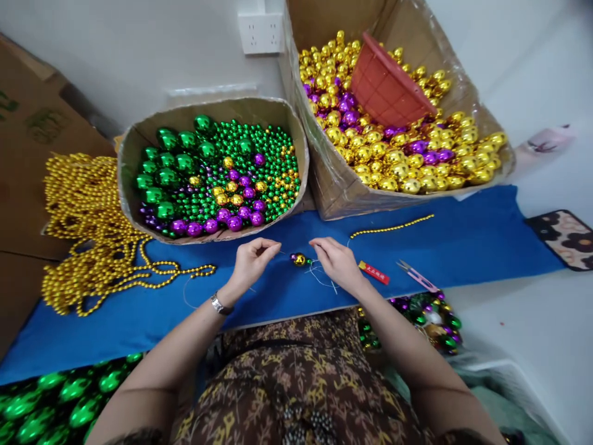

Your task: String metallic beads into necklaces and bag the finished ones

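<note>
My left hand (254, 259) is closed in a pinch, with a thin pale thread at its fingertips. Facing it, my right hand (337, 262) is pinched too, and thin white thread (324, 281) trails below its fingers; exactly what sits between those fingertips is too small to make out. Between the hands, a little cluster of shiny beads (300, 259), gold with purple and green, lies over the blue cloth (278, 296). A string of small gold beads (393, 228) stretches out to the right. Near my right hand lie a red packet (375, 272) and pink-handled thread snips (419, 276).
An open carton (134, 213) holds green, purple and gold beads. A taller carton (333, 194) behind contains gold and purple beads and a red basket (389, 86). Gold bead strands (83, 216) pile at left. A flowered pad (563, 238) lies at the right end.
</note>
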`<action>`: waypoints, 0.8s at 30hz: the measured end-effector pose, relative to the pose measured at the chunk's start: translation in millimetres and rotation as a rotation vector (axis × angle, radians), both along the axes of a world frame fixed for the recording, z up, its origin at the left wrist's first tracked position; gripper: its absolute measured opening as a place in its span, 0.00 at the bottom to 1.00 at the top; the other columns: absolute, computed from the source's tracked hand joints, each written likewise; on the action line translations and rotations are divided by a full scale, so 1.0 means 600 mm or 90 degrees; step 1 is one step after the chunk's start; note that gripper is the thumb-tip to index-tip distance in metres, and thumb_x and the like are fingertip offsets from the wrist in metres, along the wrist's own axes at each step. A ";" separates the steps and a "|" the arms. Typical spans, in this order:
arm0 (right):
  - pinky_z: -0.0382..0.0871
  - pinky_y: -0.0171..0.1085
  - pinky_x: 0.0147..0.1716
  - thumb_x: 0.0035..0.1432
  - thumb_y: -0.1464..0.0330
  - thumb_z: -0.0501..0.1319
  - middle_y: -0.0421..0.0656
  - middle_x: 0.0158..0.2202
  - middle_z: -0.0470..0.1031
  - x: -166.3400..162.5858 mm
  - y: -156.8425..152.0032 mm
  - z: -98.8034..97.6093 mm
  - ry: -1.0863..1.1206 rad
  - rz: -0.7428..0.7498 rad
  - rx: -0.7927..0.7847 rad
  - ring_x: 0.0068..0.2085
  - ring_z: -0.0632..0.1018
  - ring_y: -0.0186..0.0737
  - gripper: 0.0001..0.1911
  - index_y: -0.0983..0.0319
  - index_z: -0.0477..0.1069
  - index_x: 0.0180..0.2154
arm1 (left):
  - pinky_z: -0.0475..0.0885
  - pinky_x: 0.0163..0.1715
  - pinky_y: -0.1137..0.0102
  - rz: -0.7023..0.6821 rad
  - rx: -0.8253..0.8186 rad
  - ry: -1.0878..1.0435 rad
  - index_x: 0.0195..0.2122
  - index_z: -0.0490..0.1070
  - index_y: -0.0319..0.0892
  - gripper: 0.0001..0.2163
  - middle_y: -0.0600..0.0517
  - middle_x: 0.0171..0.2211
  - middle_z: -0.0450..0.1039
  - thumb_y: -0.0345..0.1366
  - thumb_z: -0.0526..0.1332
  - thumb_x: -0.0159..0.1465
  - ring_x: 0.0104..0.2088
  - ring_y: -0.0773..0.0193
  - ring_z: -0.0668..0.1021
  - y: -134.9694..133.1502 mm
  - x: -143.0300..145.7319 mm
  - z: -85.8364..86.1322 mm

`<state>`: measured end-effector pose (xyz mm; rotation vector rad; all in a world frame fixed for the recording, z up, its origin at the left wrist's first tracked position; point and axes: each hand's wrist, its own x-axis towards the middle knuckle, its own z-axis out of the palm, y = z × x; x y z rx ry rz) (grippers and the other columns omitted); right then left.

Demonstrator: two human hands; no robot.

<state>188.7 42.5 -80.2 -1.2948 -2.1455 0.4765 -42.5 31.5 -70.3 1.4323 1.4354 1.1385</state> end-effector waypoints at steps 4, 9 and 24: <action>0.72 0.38 0.47 0.68 0.68 0.50 0.46 0.44 0.78 -0.011 0.000 0.005 0.040 0.037 -0.006 0.46 0.79 0.40 0.14 0.61 0.71 0.47 | 0.73 0.26 0.72 -0.001 -0.007 -0.045 0.30 0.77 0.38 0.13 0.49 0.26 0.78 0.45 0.66 0.57 0.26 0.64 0.78 -0.004 0.005 0.011; 0.74 0.37 0.44 0.68 0.66 0.49 0.46 0.44 0.78 -0.041 -0.015 -0.006 0.070 0.131 -0.005 0.45 0.79 0.39 0.15 0.60 0.70 0.50 | 0.76 0.27 0.71 -0.009 0.021 -0.119 0.30 0.77 0.39 0.11 0.49 0.27 0.79 0.43 0.66 0.58 0.26 0.64 0.79 -0.005 0.004 0.048; 0.76 0.37 0.41 0.67 0.68 0.50 0.45 0.42 0.80 -0.025 -0.020 -0.023 0.037 0.127 0.016 0.41 0.81 0.40 0.14 0.59 0.72 0.46 | 0.62 0.55 0.48 0.229 0.172 0.546 0.47 0.72 0.40 0.17 0.42 0.47 0.72 0.45 0.61 0.62 0.54 0.45 0.69 0.050 -0.205 0.143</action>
